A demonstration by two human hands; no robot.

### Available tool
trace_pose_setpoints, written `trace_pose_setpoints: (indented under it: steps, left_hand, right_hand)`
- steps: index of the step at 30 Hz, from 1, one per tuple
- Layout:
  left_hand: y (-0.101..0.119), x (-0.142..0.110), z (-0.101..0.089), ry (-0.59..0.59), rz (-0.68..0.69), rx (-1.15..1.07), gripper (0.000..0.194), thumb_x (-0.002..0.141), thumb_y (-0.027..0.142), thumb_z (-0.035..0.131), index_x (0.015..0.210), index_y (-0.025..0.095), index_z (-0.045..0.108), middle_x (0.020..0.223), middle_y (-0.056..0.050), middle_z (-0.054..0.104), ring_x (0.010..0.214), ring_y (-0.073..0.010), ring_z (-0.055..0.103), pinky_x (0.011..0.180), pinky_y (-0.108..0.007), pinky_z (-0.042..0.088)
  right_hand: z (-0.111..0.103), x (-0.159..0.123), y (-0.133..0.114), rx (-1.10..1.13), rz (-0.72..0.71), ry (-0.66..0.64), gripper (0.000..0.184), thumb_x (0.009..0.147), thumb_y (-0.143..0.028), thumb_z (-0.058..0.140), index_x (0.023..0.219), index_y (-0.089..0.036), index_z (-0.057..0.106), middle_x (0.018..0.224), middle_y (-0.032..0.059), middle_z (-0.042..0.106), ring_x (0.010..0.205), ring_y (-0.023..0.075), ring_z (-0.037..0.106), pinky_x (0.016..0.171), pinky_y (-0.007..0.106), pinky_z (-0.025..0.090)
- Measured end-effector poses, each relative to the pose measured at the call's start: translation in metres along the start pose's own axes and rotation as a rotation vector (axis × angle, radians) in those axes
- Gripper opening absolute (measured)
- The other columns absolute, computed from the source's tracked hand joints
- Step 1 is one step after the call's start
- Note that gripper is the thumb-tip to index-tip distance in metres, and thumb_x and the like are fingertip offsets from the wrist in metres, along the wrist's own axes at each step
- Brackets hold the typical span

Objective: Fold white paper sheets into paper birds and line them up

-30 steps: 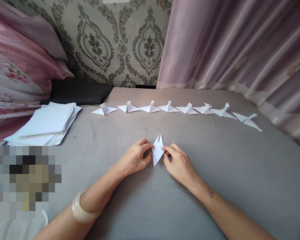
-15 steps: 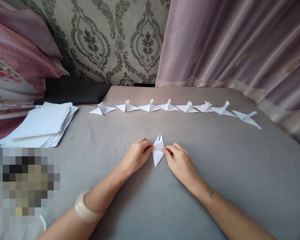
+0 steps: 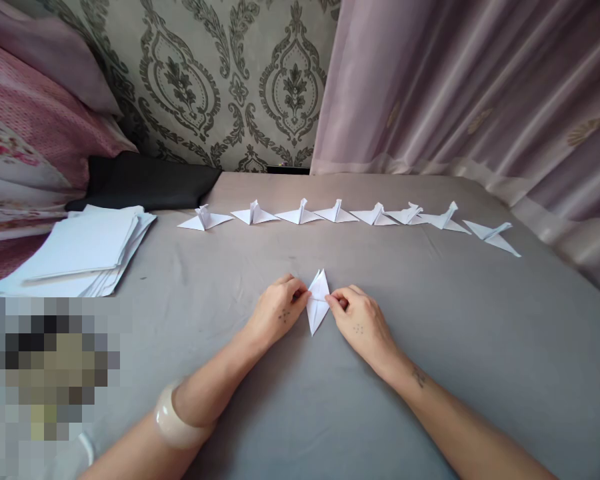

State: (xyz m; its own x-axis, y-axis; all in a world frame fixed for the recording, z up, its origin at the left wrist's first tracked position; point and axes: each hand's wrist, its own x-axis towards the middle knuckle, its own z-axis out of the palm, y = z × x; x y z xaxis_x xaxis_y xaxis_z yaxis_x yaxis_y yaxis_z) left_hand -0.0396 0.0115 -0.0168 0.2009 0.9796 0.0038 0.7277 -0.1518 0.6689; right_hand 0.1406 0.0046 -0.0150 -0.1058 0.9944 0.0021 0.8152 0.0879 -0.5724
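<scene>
A white folded paper (image 3: 318,308), shaped like a long diamond with a split upper tip, is held between my two hands over the grey sheet. My left hand (image 3: 281,308) pinches its left corner with thumb and fingertips. At the opposite corner, my right hand (image 3: 359,313) pinches the paper the same way. One point of the diamond faces me and the split end points away. A crease runs across its middle.
Several folded paper birds (image 3: 339,212) stand in a row beyond my hands. A stack of white paper sheets (image 3: 87,240) lies at the left, by a black cloth (image 3: 150,181). Curtains (image 3: 430,87) hang at the right. A blurred patch covers the lower left.
The split upper flaps have come closer together at the tip. My left hand and the paper have shifted slightly right; both pinches stay closed.
</scene>
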Motion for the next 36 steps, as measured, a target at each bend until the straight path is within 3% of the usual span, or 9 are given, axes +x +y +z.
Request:
trace_pose_setpoints:
  steps: [7, 10, 14, 18, 21, 24, 27, 32, 36]
  left_hand:
    - [0.002, -0.002, 0.002, -0.015, 0.015, 0.116, 0.013, 0.092, 0.026, 0.047, 0.088, 0.019, 0.058, 0.088, -0.003, 0.058, 0.073, -0.0154, 0.057, 0.062, -0.026, 0.042]
    - [0.005, -0.005, 0.003, -0.010, 0.149, 0.225, 0.017, 0.096, 0.021, 0.039, 0.101, 0.021, 0.055, 0.101, -0.005, 0.058, 0.088, -0.0178, 0.056, 0.069, -0.027, 0.045]
    - [0.008, -0.008, 0.003, -0.089, 0.355, 0.382, 0.025, 0.095, 0.011, 0.036, 0.104, 0.020, 0.057, 0.107, -0.007, 0.059, 0.096, -0.0205, 0.052, 0.076, -0.030, 0.047]
    - [0.013, -0.012, 0.002, -0.095, 0.353, 0.476, 0.028, 0.090, 0.007, 0.037, 0.102, 0.018, 0.060, 0.098, -0.008, 0.061, 0.089, -0.0213, 0.053, 0.071, -0.031, 0.047]
    - [0.021, -0.017, 0.002, -0.069, 0.337, 0.508, 0.022, 0.091, 0.016, 0.041, 0.096, 0.016, 0.062, 0.091, -0.009, 0.061, 0.085, -0.0226, 0.054, 0.070, -0.034, 0.047]
    - [0.026, -0.021, 0.007, -0.018, 0.321, 0.505, 0.029, 0.095, 0.035, 0.041, 0.097, 0.016, 0.062, 0.092, -0.010, 0.062, 0.086, -0.0242, 0.055, 0.069, -0.036, 0.048]
    - [0.027, -0.022, 0.011, -0.002, 0.306, 0.527, 0.034, 0.094, 0.045, 0.044, 0.100, 0.016, 0.061, 0.093, -0.009, 0.063, 0.087, -0.0243, 0.055, 0.069, -0.036, 0.048]
    - [0.027, -0.018, 0.011, -0.001, 0.276, 0.538, 0.028, 0.092, 0.043, 0.049, 0.089, 0.018, 0.062, 0.090, -0.008, 0.062, 0.085, -0.0232, 0.055, 0.067, -0.034, 0.048]
    - [0.036, -0.018, 0.013, -0.003, 0.220, 0.554, 0.021, 0.092, 0.032, 0.050, 0.085, 0.017, 0.063, 0.089, -0.010, 0.062, 0.087, -0.0250, 0.056, 0.067, -0.035, 0.048]
  right_hand:
    - [0.001, 0.001, 0.000, -0.008, 0.017, 0.019, 0.021, 0.088, -0.036, 0.053, 0.075, -0.022, 0.061, 0.081, 0.0022, 0.063, 0.068, 0.0152, 0.057, 0.064, 0.028, 0.038]
    - [0.001, -0.001, 0.002, 0.007, 0.010, 0.038, 0.016, 0.088, -0.034, 0.055, 0.079, -0.022, 0.059, 0.082, 0.0014, 0.062, 0.072, 0.0155, 0.059, 0.066, 0.027, 0.040]
    - [0.001, -0.011, 0.001, -0.047, -0.150, 0.036, 0.020, 0.094, -0.025, 0.042, 0.094, -0.023, 0.063, 0.092, 0.0031, 0.063, 0.076, 0.0143, 0.061, 0.067, 0.025, 0.042]
    - [-0.003, -0.024, -0.003, -0.305, -0.282, -0.045, 0.038, 0.093, -0.012, 0.035, 0.118, -0.024, 0.060, 0.105, 0.0060, 0.062, 0.073, 0.0140, 0.063, 0.057, 0.026, 0.039]
    - [-0.008, -0.029, -0.006, -0.459, -0.308, -0.085, 0.047, 0.089, -0.006, 0.035, 0.129, -0.023, 0.053, 0.110, 0.0074, 0.061, 0.076, 0.0162, 0.063, 0.052, 0.028, 0.037]
    - [-0.011, -0.030, -0.007, -0.495, -0.307, -0.105, 0.047, 0.088, -0.005, 0.036, 0.129, -0.022, 0.054, 0.111, 0.0077, 0.060, 0.078, 0.0174, 0.064, 0.053, 0.029, 0.039]
    - [-0.013, -0.032, -0.007, -0.477, -0.296, -0.118, 0.044, 0.088, -0.006, 0.037, 0.125, -0.020, 0.056, 0.113, 0.0082, 0.060, 0.079, 0.0175, 0.064, 0.057, 0.029, 0.042]
    - [-0.015, -0.032, -0.007, -0.405, -0.269, -0.110, 0.042, 0.087, -0.005, 0.036, 0.118, -0.019, 0.061, 0.110, 0.0088, 0.062, 0.078, 0.0180, 0.065, 0.057, 0.029, 0.042]
    - [-0.014, -0.019, 0.005, 0.005, -0.130, -0.017, 0.032, 0.083, -0.008, 0.042, 0.095, -0.020, 0.068, 0.103, 0.0057, 0.065, 0.082, 0.0164, 0.064, 0.074, 0.027, 0.046]
